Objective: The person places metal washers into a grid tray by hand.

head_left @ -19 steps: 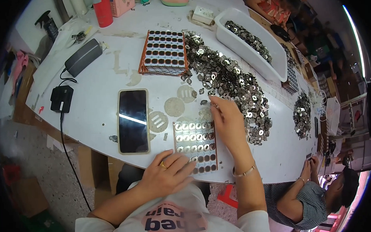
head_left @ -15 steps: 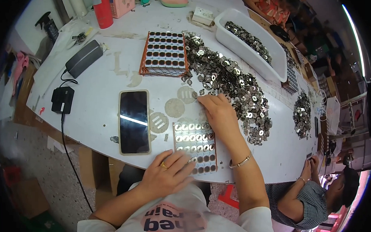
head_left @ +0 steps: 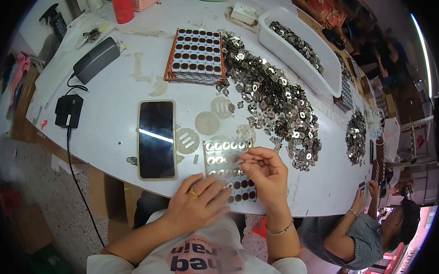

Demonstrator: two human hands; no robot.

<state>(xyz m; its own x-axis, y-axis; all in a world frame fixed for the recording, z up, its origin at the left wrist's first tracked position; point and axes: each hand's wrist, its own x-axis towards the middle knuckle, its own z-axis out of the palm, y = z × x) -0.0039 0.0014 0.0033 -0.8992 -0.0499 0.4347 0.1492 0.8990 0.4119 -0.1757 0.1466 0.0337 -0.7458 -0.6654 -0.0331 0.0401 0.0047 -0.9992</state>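
Note:
A flat tray block (head_left: pixel 229 145) lies at the table's near edge, with rows of small cells. Shiny metal pieces with holes sit on its upper rows; the lower cells show dark round tops. My left hand (head_left: pixel 197 200), a ring on one finger, rests at the block's left side, its outstretched fingers over the lower rows and blurred. Above the block's right side hovers my right hand (head_left: pixel 268 176), thumb and fingers pinched; what lies between them is too small to make out. A large heap of loose metal pieces (head_left: pixel 271 96) spreads beyond it.
A taller stacked block (head_left: pixel 196 55) stands behind. To the left lie a phone (head_left: pixel 156 139), a grey case (head_left: pixel 97 60) and a black adapter (head_left: pixel 69 111) with its cable. A white bin (head_left: pixel 331 80) holds more pieces. Another person (head_left: pixel 348 229) sits at the right.
My right hand has come back from the heap's edge to above the block, fingers now pinched. My left hand stays at the block's left side.

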